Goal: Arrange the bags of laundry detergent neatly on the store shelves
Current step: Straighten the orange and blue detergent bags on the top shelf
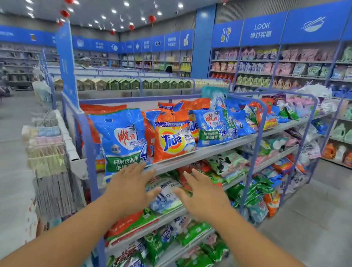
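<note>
A: Hands?
B: Left hand point(130, 182) and right hand point(203, 196) both reach forward, fingers straight and spread, grasping nothing. Left fingertips lie over the front edge of the top shelf point(218, 149), at the bottom of the blue detergent bag point(122, 141).

A: Around them?
B: Orange Tide bag point(173, 138) leans just right of the blue one. A pale bag point(167, 196) lies on the second shelf between the hands. Green bags point(194, 263) fill the lower tiers.

A big blue bag point(122, 141) and an orange Tide bag point(173, 138) lean back side by side on the top shelf point(213, 151).
</note>
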A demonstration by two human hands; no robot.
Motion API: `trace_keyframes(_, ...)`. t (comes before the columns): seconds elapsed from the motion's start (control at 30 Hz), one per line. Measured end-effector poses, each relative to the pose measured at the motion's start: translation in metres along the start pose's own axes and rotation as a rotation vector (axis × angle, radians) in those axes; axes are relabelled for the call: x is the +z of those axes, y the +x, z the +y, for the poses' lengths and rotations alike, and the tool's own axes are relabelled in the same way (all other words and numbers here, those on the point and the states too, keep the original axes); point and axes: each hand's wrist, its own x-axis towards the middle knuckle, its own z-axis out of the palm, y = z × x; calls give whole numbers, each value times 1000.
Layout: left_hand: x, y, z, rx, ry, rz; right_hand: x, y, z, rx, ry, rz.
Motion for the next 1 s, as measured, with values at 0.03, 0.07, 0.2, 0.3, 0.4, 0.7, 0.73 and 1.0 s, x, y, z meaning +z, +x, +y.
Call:
trace_keyframes(0.03,-1,17,6,-9,4,-2,-5,13,14,-12,-2,-4)
trace_keyframes(0.07,-2,34,11,-21,4,-5,-10,27,29,-27,-6,-9)
trace_keyframes(0.2,4,88,28,-77,-13,32,-23,83,78,-65,-33,-5)
trace_keyframes(0.3,12,122,37,-97,6,30,-23,119,99,-85,-10,-31)
trace_keyframes(0.4,23,163,37,-128,20,47,-17,158,113,-138,5,-28)
trace_keyframes(0.7,68,253,12,-278,-56,124,3,273,130,-219,33,-41)
trace_keyframes(0.73,71,261,10,-294,-65,131,3,285,130,-226,35,-45)
trace_keyframes(1.0,79,286,2,-335,-33,173,10,346,116,-423,109,30)
